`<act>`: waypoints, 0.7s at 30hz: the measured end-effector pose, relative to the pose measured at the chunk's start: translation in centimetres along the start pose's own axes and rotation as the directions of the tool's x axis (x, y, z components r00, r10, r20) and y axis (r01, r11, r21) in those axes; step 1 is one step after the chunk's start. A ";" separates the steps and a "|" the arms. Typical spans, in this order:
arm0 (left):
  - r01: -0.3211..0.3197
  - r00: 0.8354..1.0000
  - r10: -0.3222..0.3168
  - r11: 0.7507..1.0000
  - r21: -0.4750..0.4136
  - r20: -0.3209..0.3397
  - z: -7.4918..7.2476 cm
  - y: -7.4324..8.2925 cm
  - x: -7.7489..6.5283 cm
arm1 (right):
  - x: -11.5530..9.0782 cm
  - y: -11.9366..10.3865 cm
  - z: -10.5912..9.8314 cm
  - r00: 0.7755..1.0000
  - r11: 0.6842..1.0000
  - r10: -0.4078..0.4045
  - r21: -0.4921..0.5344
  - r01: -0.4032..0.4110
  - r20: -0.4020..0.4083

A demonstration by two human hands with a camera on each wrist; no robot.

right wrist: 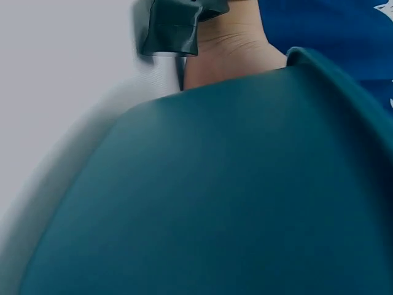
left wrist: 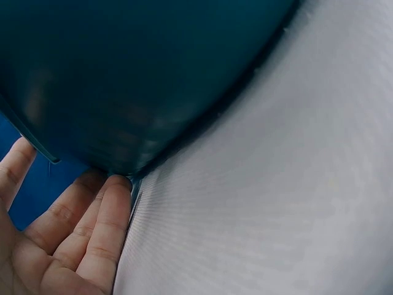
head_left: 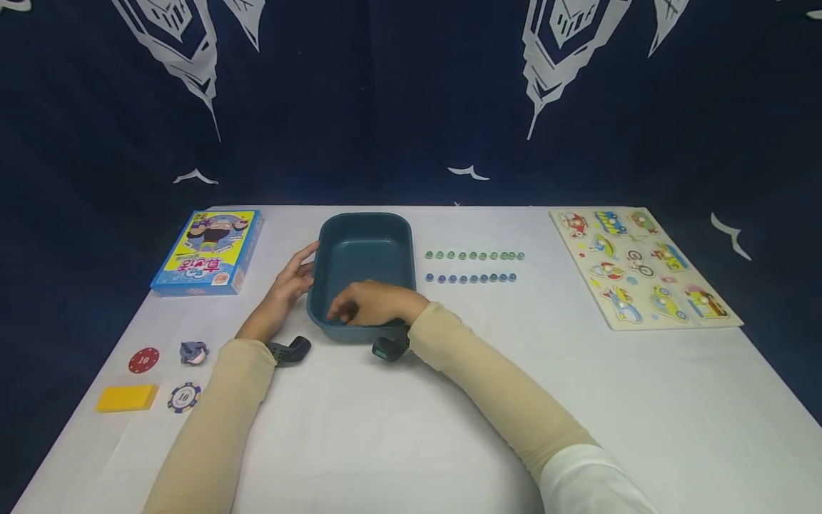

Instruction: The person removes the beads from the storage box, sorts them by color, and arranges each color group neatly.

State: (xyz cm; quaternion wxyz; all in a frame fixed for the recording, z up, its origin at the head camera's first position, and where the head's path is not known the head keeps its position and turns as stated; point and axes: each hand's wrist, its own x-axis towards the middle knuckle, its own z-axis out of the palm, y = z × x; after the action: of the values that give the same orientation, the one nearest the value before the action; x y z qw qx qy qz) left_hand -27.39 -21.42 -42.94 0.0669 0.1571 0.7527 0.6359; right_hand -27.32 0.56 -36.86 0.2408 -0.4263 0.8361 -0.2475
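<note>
A dark teal plastic tub (head_left: pixel 369 250) stands at the middle of the table. My left hand (head_left: pixel 282 293) rests against its left side, the fingers extended; in the left wrist view the fingertips of the left hand (left wrist: pixel 80 239) touch the tub's outer wall (left wrist: pixel 141 80). My right hand (head_left: pixel 375 303) reaches down into the near part of the tub with bent fingers. Whether it pinches anything is hidden. The tub's wall (right wrist: pixel 215 184) fills most of the right wrist view and hides the right hand. Right of the tub lie a row of green glass beads (head_left: pixel 474 255) and a row of blue ones (head_left: pixel 472 278).
At the back left lies a blue and yellow box (head_left: pixel 205 250). Nearer are a red chip (head_left: pixel 144 360), a small blue-grey figure (head_left: pixel 193 352), a yellow block (head_left: pixel 126 398) and a white-and-blue chip (head_left: pixel 184 397). A picture puzzle board (head_left: pixel 642 268) lies at the right.
</note>
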 end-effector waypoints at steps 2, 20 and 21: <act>-0.005 1.000 0.005 1.000 -0.002 -0.001 0.0 -0.1 0.0 | 0.4 0.0 0.1 1.000 1.000 -0.001 0.000 0.001 0.015; 0.010 1.000 -0.010 1.000 0.016 -0.012 -0.1 0.1 0.1 | 0.4 0.6 -0.3 0.989 0.991 -0.109 0.069 0.116 -0.102; 0.015 1.000 -0.015 1.000 0.019 -0.015 -0.1 0.1 0.0 | 0.0 0.7 -0.5 0.985 0.987 -0.123 0.092 0.135 -0.123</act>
State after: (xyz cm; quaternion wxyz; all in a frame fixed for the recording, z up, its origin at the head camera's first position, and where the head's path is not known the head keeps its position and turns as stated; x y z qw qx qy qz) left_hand -27.43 -21.48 -42.79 0.0645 0.1473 0.7603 0.6293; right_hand -28.06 0.99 -36.87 0.1959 -0.4518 0.8058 -0.3290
